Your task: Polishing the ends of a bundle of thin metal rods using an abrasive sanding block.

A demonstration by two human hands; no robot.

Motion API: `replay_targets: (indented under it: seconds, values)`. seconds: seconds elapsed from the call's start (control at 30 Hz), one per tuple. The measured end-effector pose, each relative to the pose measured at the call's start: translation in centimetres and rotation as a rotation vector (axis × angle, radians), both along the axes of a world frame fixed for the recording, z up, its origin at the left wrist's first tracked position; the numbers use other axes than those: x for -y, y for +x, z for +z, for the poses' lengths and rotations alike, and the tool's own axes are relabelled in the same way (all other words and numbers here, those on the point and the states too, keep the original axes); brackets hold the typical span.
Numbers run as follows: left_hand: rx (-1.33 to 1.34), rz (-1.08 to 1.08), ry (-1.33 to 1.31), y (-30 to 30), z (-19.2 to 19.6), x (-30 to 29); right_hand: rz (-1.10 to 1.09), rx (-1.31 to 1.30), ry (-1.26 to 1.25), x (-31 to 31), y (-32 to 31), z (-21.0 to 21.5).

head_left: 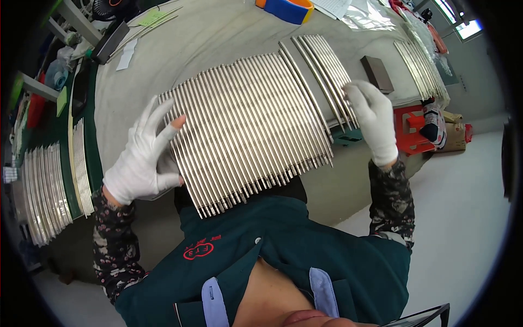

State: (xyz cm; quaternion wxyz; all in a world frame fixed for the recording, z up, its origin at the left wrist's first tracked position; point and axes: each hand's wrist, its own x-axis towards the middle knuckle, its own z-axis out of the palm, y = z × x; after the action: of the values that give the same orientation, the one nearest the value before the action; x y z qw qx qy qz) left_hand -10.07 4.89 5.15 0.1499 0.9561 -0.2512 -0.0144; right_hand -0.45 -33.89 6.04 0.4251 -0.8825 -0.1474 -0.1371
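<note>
A broad row of slim silver metal rods (245, 117) lies side by side on the pale table, their near ends jutting past its front edge. My left hand (144, 155), in a white glove with bare fingertips showing, is at the row's left side. Its fingers are spread, with the thumb low and the index fingertip over the outermost rods. To the right lies a smaller group of similar rods (327, 71). My right hand (375, 117), gloved in white, is against that group's right edge, fingers loosely bent and apart; whether it presses on the outer rod is hard to see.
A dark rectangular block (377, 74) and another set of rods (419, 71) lie farther right. An orange-and-blue tape roll (289, 10) is at the back. More rods (46, 191) rest at far left. A red stool (409, 131) stands beyond my right hand.
</note>
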Motion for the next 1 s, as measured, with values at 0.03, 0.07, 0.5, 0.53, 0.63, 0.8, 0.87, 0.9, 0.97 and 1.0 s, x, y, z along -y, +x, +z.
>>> replay_targets:
  seconds: [0.03, 0.07, 0.5, 0.53, 0.63, 0.8, 0.87, 0.9, 0.97, 1.0]
  values:
    - [-0.027, -0.016, 0.027, -1.3, -0.2, -0.1, -0.131, -0.185, 0.015, 2.0, -1.7, -0.3]
    - [-0.048, -0.038, 0.056, -2.0, -0.3, -0.2, -0.184, -0.339, 0.086, 3.1, -3.7, -0.6]
    - [0.149, -0.429, 0.028, 0.8, -4.2, 3.9, 0.233, -1.182, 0.832, 1.5, -4.0, -7.4]
    - [0.15, -0.427, 0.031, 1.0, -4.1, 3.8, 0.338, -1.276, 0.819, 2.1, -3.5, -7.4]
    - [0.164, -0.488, 0.046, 1.6, -3.8, 3.5, 0.451, -1.442, 0.867, 3.0, -2.6, -8.4]
    - [0.095, -0.503, -0.013, 2.5, -3.2, 4.2, 0.452, -1.349, 0.801, -1.1, -2.1, -7.2]
    - [0.083, -0.583, -0.014, 3.4, -3.0, 5.0, 0.511, -1.455, 0.767, -1.7, -1.7, -7.0]
    - [0.077, -0.574, -0.08, 3.7, -3.1, 5.5, 0.566, -1.528, 0.757, -2.2, -1.7, -6.9]
    - [0.119, -0.605, -0.147, 5.0, -3.8, 7.3, 0.656, -1.555, 0.661, -3.8, -1.9, -6.4]
    - [0.166, -0.634, -0.21, 5.7, -3.7, 8.4, 0.697, -1.565, 0.598, -4.6, -1.8, -6.0]
